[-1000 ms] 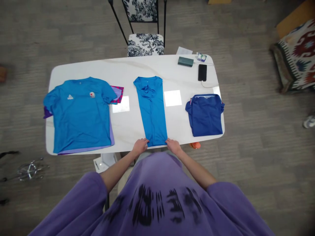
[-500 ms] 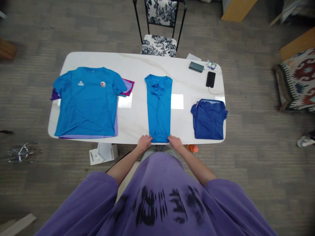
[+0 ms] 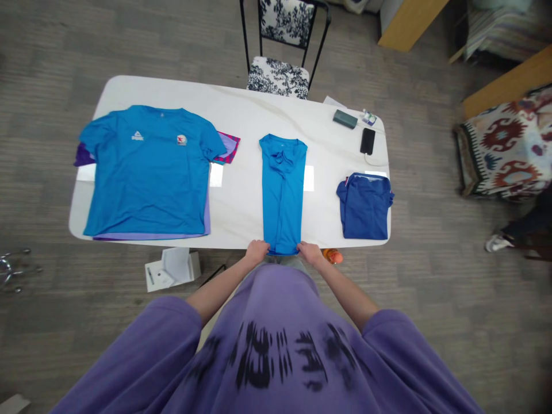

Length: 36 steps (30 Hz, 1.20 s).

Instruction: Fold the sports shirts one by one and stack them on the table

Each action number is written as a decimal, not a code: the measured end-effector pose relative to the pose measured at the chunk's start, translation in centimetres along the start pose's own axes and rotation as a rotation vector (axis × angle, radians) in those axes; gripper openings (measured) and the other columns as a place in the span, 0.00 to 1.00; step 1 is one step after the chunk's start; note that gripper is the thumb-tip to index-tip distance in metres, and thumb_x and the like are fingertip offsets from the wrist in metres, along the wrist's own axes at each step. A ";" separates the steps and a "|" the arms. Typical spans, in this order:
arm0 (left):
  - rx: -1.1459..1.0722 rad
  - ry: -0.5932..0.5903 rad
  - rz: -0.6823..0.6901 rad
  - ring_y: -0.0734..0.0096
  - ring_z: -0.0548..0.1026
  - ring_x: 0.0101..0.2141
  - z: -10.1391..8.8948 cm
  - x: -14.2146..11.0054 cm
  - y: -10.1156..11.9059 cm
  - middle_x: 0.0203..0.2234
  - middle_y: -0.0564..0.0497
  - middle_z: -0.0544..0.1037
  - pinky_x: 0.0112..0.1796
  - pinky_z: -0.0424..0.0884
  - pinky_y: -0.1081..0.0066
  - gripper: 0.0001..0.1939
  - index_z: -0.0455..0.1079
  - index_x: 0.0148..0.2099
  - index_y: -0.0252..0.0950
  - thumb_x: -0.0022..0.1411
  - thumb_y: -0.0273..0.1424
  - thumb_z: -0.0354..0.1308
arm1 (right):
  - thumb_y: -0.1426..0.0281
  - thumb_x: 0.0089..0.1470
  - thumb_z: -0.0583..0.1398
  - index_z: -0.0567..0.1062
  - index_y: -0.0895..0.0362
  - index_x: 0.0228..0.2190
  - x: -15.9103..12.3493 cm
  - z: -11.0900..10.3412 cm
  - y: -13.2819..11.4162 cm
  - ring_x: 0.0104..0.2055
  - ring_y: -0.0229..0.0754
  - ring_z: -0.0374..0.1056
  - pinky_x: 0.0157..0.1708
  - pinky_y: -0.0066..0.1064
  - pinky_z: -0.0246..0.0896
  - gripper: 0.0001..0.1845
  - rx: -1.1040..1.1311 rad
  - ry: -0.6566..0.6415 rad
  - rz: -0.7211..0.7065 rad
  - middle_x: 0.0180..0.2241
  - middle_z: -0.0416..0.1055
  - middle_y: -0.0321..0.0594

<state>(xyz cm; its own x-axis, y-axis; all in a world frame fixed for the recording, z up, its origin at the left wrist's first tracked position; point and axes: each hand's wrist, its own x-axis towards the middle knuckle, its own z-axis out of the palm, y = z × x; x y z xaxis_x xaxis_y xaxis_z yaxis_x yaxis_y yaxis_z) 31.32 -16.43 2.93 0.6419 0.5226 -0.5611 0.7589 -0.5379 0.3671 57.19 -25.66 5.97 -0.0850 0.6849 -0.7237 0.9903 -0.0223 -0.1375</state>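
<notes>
Shirt [image 3: 282,192], folded into a strip, lies as before, its near hem now pinched at both corners by left hand [image 3: 257,251] and right hand [image 3: 310,252].

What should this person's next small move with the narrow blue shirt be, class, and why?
Probably lifting the hem and carrying it up toward the collar. The narrow blue shirt already lies as a long strip with sleeves tucked in, and the left hand and right hand each grip a bottom corner at the table edge.
</notes>
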 end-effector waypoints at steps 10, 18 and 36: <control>-0.217 0.105 0.065 0.59 0.81 0.47 -11.0 -6.5 -2.6 0.46 0.53 0.85 0.43 0.71 0.65 0.12 0.81 0.49 0.51 0.71 0.42 0.58 | 0.66 0.66 0.61 0.78 0.48 0.47 -6.3 -7.8 0.6 0.48 0.43 0.76 0.43 0.29 0.64 0.09 0.243 0.299 -0.055 0.48 0.79 0.37; -0.213 0.396 -0.111 0.56 0.80 0.48 -29.6 11.9 -5.7 0.46 0.53 0.84 0.45 0.71 0.62 0.12 0.81 0.50 0.49 0.71 0.44 0.60 | 0.63 0.66 0.59 0.77 0.51 0.46 8.7 -26.8 11.1 0.50 0.48 0.73 0.47 0.34 0.66 0.10 0.316 0.544 -0.103 0.49 0.79 0.41; -0.241 0.411 -0.446 0.52 0.75 0.54 -29.8 44.4 -15.5 0.58 0.43 0.75 0.54 0.72 0.57 0.28 0.71 0.61 0.41 0.69 0.52 0.60 | 0.60 0.64 0.61 0.70 0.57 0.57 41.2 -31.8 24.7 0.53 0.56 0.71 0.51 0.47 0.71 0.23 0.326 0.396 0.173 0.58 0.69 0.53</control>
<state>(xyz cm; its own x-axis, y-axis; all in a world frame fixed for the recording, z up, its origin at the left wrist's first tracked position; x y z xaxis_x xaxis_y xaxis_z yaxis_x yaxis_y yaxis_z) 51.33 34.85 -5.62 0.2129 0.8974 -0.3864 0.9350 -0.0723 0.3472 81.64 25.13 -5.73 0.1865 0.8720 -0.4527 0.8952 -0.3406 -0.2874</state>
